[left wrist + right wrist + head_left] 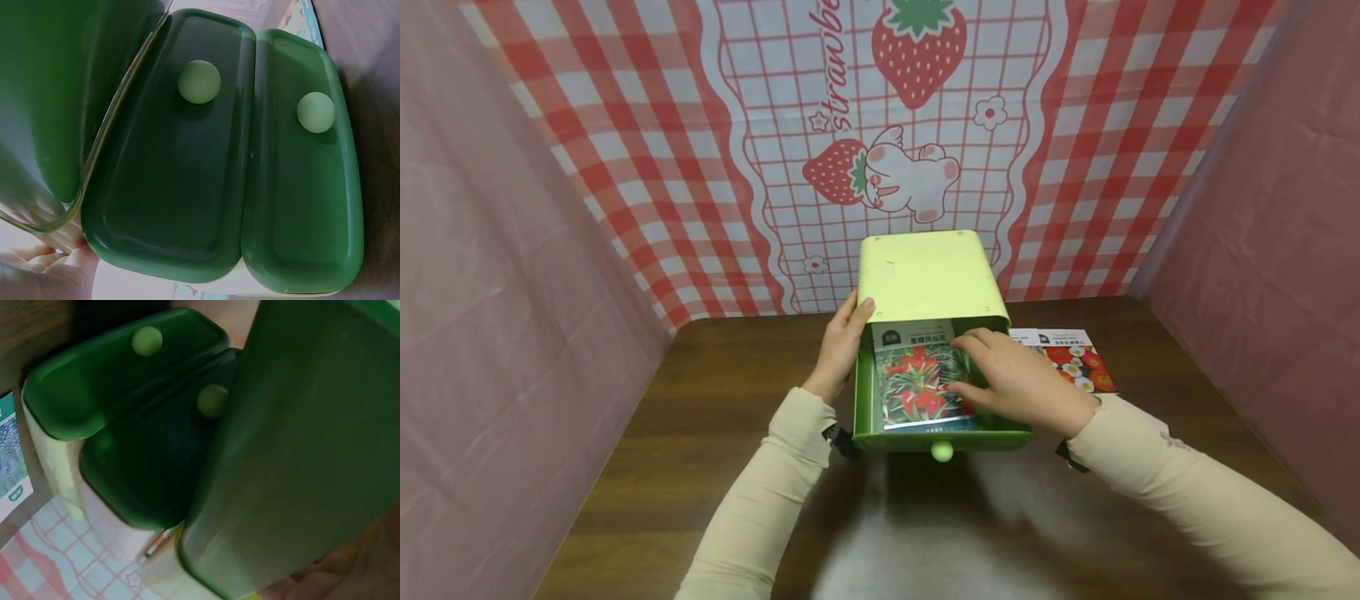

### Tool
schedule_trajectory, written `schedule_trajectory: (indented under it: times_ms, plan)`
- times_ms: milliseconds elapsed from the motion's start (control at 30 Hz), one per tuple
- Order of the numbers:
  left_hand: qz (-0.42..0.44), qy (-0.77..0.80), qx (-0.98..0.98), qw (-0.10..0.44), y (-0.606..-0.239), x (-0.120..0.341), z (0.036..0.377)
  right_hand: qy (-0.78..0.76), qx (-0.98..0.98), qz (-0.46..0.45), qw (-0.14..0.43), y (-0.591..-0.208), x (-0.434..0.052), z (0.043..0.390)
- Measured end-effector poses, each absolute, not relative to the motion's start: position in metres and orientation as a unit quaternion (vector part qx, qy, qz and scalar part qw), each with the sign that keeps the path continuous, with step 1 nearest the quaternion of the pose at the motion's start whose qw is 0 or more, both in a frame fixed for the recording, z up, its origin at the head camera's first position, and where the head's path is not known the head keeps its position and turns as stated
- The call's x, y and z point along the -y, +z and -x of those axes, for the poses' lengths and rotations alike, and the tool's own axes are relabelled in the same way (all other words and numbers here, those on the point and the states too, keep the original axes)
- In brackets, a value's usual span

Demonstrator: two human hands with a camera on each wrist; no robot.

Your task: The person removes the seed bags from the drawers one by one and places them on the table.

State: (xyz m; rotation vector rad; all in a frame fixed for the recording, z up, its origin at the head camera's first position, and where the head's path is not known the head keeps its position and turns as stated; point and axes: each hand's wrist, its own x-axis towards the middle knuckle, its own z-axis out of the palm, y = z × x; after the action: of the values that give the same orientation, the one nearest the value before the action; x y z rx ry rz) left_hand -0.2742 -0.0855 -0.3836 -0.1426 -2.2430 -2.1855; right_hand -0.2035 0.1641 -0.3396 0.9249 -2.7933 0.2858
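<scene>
Pale sleeves (1180, 492) stretch out — right hand (1018, 375) spread over the drawer's (895, 442) flower packet (913, 379), left hand (841, 346) resting loosely against the cabinet (928, 279).

Cabinet (932, 275) on a table (715, 400), packet (917, 379) lying in its pulled-out top drawer (887, 442), two drawers (169, 169) stacked beneath, other packets (1081, 367) on the table to the right, cloth (760, 167) behind, curtains (1262, 233) left and right
</scene>
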Motion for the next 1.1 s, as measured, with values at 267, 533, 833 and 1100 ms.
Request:
schedule_trajectory:
  times_ms: [267, 533, 833, 1100]
  plan:
    - [0.047, -0.695, 0.718, 0.002, -0.383, 0.086, 0.275, 0.015, 0.951, -0.307, 0.037, -0.340, -0.156, 0.201]
    - [0.047, -0.696, 0.717, 0.002, -0.383, 0.087, 0.275, 0.008, 0.944, -0.329, -0.023, -0.338, -0.150, 0.199]
    - [0.046, -0.696, 0.716, 0.005, -0.379, 0.085, 0.272, 0.095, 0.941, -0.314, -0.081, -0.338, -0.148, 0.201]
    - [0.046, -0.701, 0.712, -0.023, -0.381, 0.088, 0.276, 0.176, 0.933, -0.291, -0.116, -0.337, -0.147, 0.205]
